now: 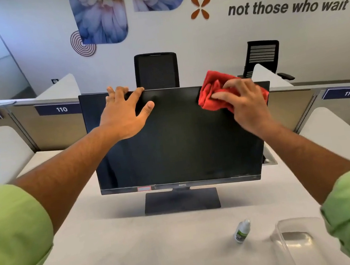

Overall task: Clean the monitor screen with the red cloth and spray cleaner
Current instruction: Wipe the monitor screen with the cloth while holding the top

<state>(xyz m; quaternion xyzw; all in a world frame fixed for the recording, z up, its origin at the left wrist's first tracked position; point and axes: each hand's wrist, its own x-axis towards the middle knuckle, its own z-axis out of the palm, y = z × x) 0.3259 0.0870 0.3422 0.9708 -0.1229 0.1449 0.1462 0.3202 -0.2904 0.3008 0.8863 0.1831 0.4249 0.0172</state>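
crumpled red cloth against flat glossy screen

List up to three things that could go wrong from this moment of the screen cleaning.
1. The right hand presses the red cloth at the monitor top corner; hard pressure might tip it, though the left hand steadies the top edge.
2. The left thumb rests on the screen and may leave smudges.
3. The spray bottle stands near the right sleeve and could be knocked over.
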